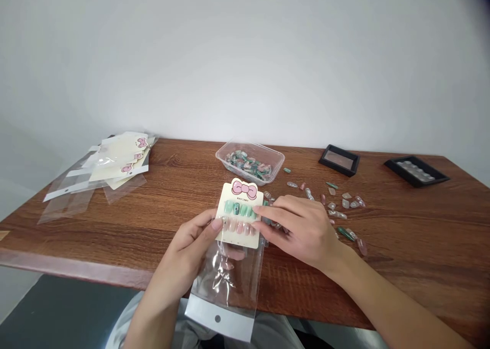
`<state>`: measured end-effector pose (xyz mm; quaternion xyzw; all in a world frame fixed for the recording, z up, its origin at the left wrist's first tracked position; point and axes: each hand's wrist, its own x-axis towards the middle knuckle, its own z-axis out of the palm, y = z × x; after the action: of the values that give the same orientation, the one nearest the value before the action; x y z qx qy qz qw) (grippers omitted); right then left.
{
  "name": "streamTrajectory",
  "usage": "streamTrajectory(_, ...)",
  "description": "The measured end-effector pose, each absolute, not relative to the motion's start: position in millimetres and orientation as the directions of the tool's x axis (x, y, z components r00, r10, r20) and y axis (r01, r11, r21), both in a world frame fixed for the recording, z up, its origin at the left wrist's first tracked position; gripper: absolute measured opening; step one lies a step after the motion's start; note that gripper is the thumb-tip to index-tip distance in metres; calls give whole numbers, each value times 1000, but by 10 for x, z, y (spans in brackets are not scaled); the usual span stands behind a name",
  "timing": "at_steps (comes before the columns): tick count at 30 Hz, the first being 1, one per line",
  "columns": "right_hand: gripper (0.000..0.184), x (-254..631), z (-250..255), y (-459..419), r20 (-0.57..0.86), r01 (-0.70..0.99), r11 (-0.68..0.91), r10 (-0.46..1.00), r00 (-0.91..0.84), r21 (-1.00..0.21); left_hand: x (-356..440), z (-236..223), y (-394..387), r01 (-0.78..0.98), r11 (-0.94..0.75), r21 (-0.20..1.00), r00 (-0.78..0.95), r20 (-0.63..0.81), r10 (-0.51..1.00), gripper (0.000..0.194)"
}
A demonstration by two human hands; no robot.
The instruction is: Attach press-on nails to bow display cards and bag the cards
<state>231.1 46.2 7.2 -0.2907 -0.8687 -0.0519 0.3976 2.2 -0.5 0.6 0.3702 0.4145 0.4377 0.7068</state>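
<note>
Several cream bow-printed cards [115, 171] lay piled on the brown wooden table [187, 178]. The left hand [195, 242] gripped a cream bow-topped card [238, 217] bearing green and pink false nails [236, 209], above a clear white-ended plastic bag [220, 318]. Behind stood a clear plastic box [268, 155]. The right hand's [306, 231] fingers touched the card's right side; whether they pinched anything, I could not tell. Two black rectangular frames [339, 171] lay beyond.

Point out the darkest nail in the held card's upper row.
The second nail from the left on the card: it is dark and patterned, while the others in that row are lighter green.
</note>
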Motion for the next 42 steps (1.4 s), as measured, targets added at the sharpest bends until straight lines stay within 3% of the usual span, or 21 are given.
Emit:
streamTrajectory(3, 10, 2306, 75, 448, 723, 533, 826, 481, -496, -184, 24, 13, -7, -311, 350, 884, 275, -268, 923, 33)
streamTrajectory(7, 6, 2286, 90, 436, 659, 444, 760, 641, -394, -475, 34, 22, -19, -287, 347, 893, 267, -273, 924, 32)
streamTrajectory(10, 2, 2286, 98, 442, 491, 392, 610, 790, -366, -689, 50, 34, -24, -256, 330, 909, 258, -264, 929, 32)
streamTrajectory(13, 17, 2304, 94, 470, 299, 370, 407, 901, -315, -835, 59, 51, -27, -203, 322, 925, 267, -265, 927, 35)
streamTrajectory(16, 37, 2324, 94, 509, 204, 291, 300, 926, -318, -908, 48, 61, -42, -160, 310, 937, 271, -261, 927, 36)
streamTrajectory(19, 50, 2334, 117, 531, 156, 240, 258, 914, -373, -936, 29, 70, -60, -169, 302, 938, 281, -248, 927, 31)
streamTrajectory(22, 43, 2335, 143, 519, 170, 260, 280, 910, -378, -924, 24, 99, -59, -117, 312, 943, 278, -270, 922, 31)
streamTrajectory(26, 39, 2330, 140, 478, 285, 253, 377, 898, -334, -891, 31, 131, -42, -28, 257, 966, 262, -241, 934, 36)
streamTrajectory(31, 41, 2343, 71, 448, 427, 216, 498, 852, -304, -840, 20, 85, -72, -52, 205, 977, 253, -186, 949, 37)
streamTrajectory(36, 49, 2377, 38, 440, 440, 208, 496, 858, -264, -843, 66, 5, -102, -252, 209, 945, 242, -147, 959, 42)
streamTrajectory(42, 45, 2363, 87, 448, 403, 71, 438, 870, -283, -896, 218, -43, -73, -517, 346, 783, 380, -152, 913, 41)
